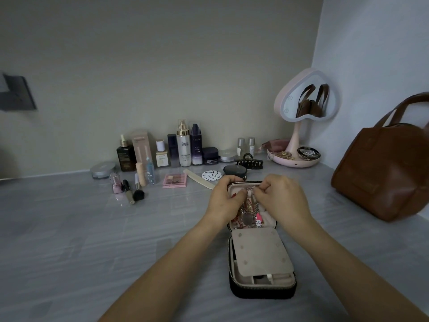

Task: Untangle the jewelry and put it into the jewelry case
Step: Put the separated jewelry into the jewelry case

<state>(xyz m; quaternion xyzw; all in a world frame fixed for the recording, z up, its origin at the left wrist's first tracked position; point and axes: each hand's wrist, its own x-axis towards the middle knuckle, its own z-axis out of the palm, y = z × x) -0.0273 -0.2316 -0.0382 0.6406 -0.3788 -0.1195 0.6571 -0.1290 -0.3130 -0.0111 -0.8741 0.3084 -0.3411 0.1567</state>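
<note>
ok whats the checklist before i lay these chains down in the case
1. Jewelry case open, flat on the table: ok.
2. Left hand and right hand both pinch the chains: ok.
3. Chains separated: not ok, they hang bunched with the round pendant and pink charm.
4. Far half free under them: cannot tell, hands hide much of it.
5. Near compartments reachable: not ok, the beige flap covers most of them.
</note>
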